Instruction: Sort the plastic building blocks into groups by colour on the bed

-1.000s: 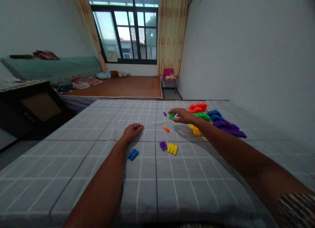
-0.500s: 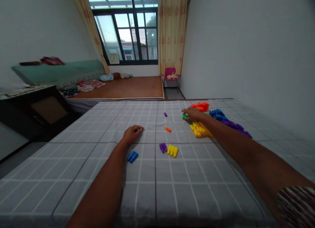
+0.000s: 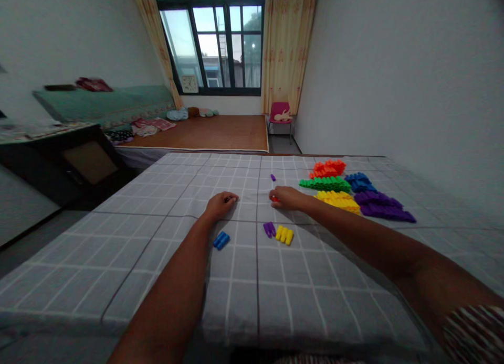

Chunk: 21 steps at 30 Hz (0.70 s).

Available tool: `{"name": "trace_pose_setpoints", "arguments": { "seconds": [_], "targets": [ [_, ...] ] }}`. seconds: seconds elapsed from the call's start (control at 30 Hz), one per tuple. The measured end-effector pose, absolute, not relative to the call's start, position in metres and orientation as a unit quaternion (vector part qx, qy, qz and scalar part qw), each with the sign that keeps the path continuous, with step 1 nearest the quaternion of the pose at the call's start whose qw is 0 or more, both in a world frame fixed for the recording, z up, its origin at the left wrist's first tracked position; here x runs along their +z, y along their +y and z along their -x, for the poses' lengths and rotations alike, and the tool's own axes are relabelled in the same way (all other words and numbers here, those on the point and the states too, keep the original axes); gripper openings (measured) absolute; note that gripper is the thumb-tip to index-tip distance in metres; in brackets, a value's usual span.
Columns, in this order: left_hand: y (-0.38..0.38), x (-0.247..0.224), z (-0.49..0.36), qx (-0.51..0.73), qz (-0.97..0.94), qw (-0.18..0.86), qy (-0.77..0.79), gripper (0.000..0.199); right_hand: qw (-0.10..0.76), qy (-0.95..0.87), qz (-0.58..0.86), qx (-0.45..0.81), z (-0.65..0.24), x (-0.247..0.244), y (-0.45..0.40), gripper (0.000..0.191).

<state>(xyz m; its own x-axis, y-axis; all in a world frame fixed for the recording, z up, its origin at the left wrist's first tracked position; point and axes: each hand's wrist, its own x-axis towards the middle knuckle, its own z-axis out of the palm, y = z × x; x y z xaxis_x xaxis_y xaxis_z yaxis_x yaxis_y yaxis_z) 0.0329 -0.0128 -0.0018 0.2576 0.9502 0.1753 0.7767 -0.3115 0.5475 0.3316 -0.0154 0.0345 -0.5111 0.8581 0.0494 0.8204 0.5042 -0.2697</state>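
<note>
My right hand (image 3: pixel 288 197) is at the middle of the table, its fingers closed round a small orange plastic piece (image 3: pixel 274 199), which shows between them. To its left, my left hand (image 3: pixel 221 205) rests on the cloth with thumb and fingers curled together; what they hold, if anything, is hidden. Nearer me lie joined blue plastic pieces (image 3: pixel 221 241), a purple pair (image 3: pixel 269 229) and a short yellow row (image 3: pixel 284 235). One small purple piece (image 3: pixel 273 177) lies alone beyond my right hand.
At the right lie groups of orange pieces (image 3: pixel 328 168), green pieces (image 3: pixel 326 184), yellow pieces (image 3: pixel 338 201), blue pieces (image 3: pixel 360 182) and purple pieces (image 3: pixel 384 206). A checked grey cloth (image 3: pixel 173 259) covers the table. Behind it are a bed (image 3: pixel 220 132) and a pink chair (image 3: pixel 280 110).
My right hand has moved left from the green pieces to the loose orange piece and closed on it. My left hand stays about where it was. The view has shifted slightly.
</note>
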Motion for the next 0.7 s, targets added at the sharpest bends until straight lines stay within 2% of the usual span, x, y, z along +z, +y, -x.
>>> {"name": "trace_pose_setpoints", "arguments": {
  "seconds": [0.23, 0.37, 0.53, 0.6, 0.7],
  "targets": [
    [-0.006, -0.005, -0.029, 0.231, -0.782, 0.159, 0.557, 0.036, 0.174, -0.833, 0.504, 0.148, -0.373, 0.045, -0.021, 0.03],
    [-0.009, 0.001, -0.031, 0.223, -0.779, 0.162, 0.563, 0.037, 0.227, -0.796, 0.539, 0.154, -0.438, 0.075, -0.01, 0.037],
    [-0.012, 0.003, -0.032, 0.208, -0.773, 0.146, 0.582, 0.04, 0.342, -0.677, 0.611, 0.228, -0.529, 0.099, 0.008, 0.045],
    [-0.011, 0.001, -0.031, 0.21, -0.771, 0.148, 0.583, 0.04, 0.343, -0.657, 0.634, 0.219, -0.554, 0.099, 0.017, 0.046],
    [-0.008, -0.002, -0.027, 0.213, -0.773, 0.152, 0.577, 0.041, 0.296, -0.672, 0.662, 0.151, -0.571, 0.091, 0.033, 0.042]
  ]
}}
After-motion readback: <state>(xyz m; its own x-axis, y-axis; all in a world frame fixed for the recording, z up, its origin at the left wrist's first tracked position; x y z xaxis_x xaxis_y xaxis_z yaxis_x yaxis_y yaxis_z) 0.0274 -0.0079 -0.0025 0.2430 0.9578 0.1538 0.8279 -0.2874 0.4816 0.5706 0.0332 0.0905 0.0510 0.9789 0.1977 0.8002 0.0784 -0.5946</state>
